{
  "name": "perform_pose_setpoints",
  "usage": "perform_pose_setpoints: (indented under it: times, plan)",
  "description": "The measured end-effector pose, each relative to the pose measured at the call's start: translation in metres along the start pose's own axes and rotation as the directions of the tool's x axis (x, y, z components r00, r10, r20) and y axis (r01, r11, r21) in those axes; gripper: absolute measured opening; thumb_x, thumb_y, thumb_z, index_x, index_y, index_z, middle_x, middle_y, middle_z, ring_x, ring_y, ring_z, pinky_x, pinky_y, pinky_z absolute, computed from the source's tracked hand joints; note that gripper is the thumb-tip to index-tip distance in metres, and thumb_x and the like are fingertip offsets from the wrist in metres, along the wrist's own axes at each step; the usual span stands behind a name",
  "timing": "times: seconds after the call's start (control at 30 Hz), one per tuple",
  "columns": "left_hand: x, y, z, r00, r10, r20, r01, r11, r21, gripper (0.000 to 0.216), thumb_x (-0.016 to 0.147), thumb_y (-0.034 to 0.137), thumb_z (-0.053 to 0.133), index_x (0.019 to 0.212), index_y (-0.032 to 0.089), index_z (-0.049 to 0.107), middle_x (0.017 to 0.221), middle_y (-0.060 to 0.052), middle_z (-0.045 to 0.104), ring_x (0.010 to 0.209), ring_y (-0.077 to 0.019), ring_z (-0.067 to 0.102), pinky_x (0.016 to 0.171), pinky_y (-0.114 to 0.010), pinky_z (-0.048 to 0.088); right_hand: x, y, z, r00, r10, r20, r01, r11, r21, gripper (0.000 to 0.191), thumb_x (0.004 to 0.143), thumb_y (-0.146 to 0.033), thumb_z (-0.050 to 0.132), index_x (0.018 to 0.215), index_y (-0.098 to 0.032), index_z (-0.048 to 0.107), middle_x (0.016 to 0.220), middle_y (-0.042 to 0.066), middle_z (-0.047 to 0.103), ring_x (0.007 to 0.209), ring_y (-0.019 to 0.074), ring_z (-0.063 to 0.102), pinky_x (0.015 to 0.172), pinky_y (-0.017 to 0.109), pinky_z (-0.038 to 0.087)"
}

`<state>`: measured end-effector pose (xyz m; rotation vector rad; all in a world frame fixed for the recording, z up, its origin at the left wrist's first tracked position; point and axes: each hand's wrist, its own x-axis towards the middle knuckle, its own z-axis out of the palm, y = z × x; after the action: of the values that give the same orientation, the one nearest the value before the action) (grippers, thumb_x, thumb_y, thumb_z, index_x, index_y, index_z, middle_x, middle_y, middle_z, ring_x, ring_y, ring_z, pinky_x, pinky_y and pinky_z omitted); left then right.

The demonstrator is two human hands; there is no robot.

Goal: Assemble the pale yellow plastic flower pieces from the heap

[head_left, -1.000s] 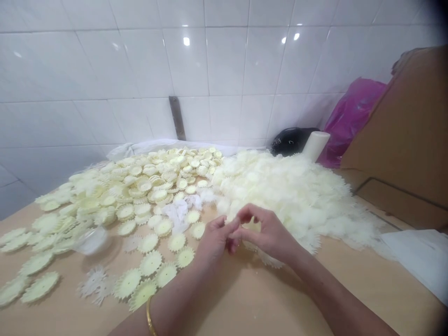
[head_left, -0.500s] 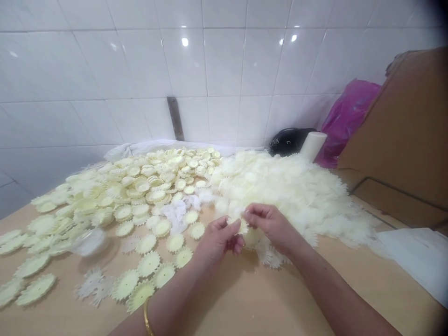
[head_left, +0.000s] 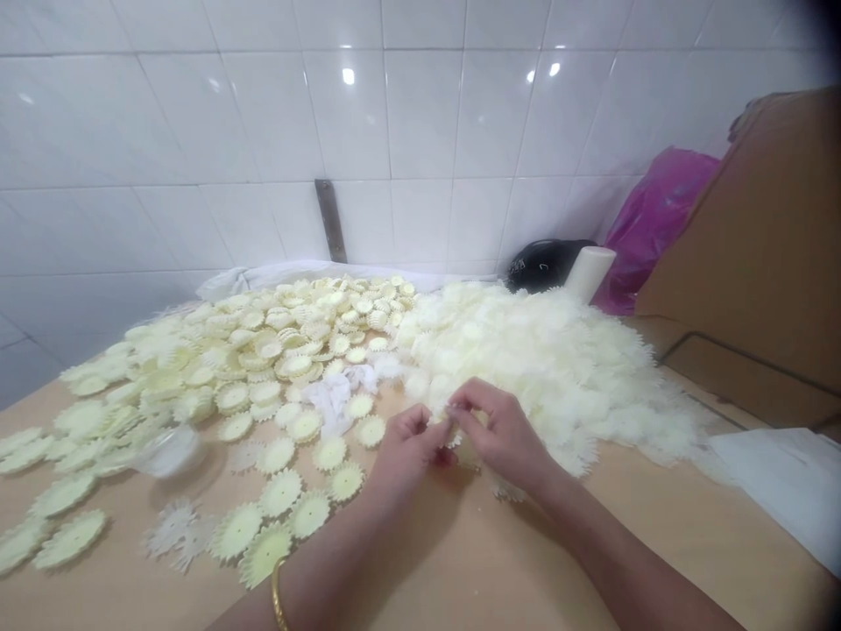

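Over the front of the table, my left hand (head_left: pixel 408 457) is closed on a pale yellow, tooth-edged disc (head_left: pixel 453 442), mostly hidden by the fingers. My right hand (head_left: pixel 505 434) meets it from the other side, thumb and forefinger pinched together at the disc's upper edge. Beyond my right hand spreads a heap of thin, whitish jagged-edged pieces (head_left: pixel 519 350). To the left lies a big pile of thicker yellow toothed discs (head_left: pixel 263 350). Several single discs (head_left: pixel 281 492) lie flat near my left forearm, some with a small centre hole.
A clear plastic bowl (head_left: pixel 169 452) and a crumpled white scrap (head_left: pixel 328 401) sit among the discs. At the back right are a black item (head_left: pixel 545 265), a white roll (head_left: pixel 590 273), a purple bag (head_left: pixel 657 210) and a cardboard box (head_left: pixel 749 245). White paper (head_left: pixel 781 478) lies right.
My right hand has shifted slightly left, its fingertips now over the disc and touching my left fingers. The disc is more covered than before.
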<state>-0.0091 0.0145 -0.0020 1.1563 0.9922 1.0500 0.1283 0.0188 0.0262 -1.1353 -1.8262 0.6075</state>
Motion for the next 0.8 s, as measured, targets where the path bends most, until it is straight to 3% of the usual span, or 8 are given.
perform_pose_setpoints:
  times: [0.17,0.33,0.5,0.67,0.8]
  plan:
    - [-0.003,0.011,0.004,0.999,0.023,0.028,-0.023,1.000,-0.016,0.032,0.071,0.036,0.060,0.058,0.017,0.038,0.049,0.003,0.050,0.050,-0.0111,0.055,0.050,-0.022,0.040,-0.001,0.000,0.006,0.951,0.047,-0.306,-0.054,0.998,-0.013,0.019,0.080,-0.024,0.044,0.062,-0.018,0.044,0.059,-0.002,0.045,0.057,0.0113,0.042,0.054,0.023,0.035]
    - [-0.004,0.013,0.005,0.999,0.005,0.046,-0.002,0.997,-0.077,0.029,0.070,0.032,0.061,0.059,0.017,0.039,0.051,0.003,0.052,0.048,-0.0113,0.056,0.049,-0.022,0.041,0.003,0.003,0.008,0.912,0.049,-0.407,-0.063,0.998,-0.020,0.020,0.082,-0.027,0.043,0.064,-0.018,0.042,0.058,-0.003,0.044,0.054,0.0109,0.042,0.052,0.023,0.036]
    - [-0.008,0.007,0.010,0.995,-0.097,0.032,0.100,0.989,-0.112,0.031,0.064,0.022,0.062,0.052,0.017,0.034,0.047,0.004,0.049,0.046,-0.0138,0.057,0.046,-0.023,0.041,0.009,0.013,-0.015,0.787,0.214,-0.578,-0.181,0.977,0.116,0.023,0.083,-0.035,0.042,0.066,-0.020,0.041,0.054,-0.004,0.045,0.049,0.0101,0.045,0.050,0.022,0.038]
    - [-0.004,0.007,0.013,0.988,-0.149,-0.036,0.137,0.964,-0.226,0.024,0.057,0.013,0.063,0.054,0.016,0.039,0.055,-0.002,0.060,0.052,-0.0152,0.060,0.049,-0.024,0.043,0.007,0.007,-0.017,0.903,0.196,-0.383,-0.129,0.973,0.193,0.027,0.078,-0.041,0.050,0.063,-0.019,0.042,0.053,-0.004,0.044,0.049,0.0097,0.044,0.051,0.022,0.040]
    - [0.000,0.009,0.006,0.982,-0.183,-0.049,0.169,0.963,-0.211,0.025,0.057,0.009,0.060,0.078,0.017,0.050,0.052,-0.001,0.061,0.047,-0.0143,0.057,0.047,-0.023,0.043,0.006,0.005,-0.010,0.927,0.232,-0.293,-0.157,0.953,0.257,0.031,0.075,-0.041,0.054,0.060,-0.019,0.039,0.049,-0.005,0.041,0.046,0.0085,0.040,0.046,0.021,0.036]
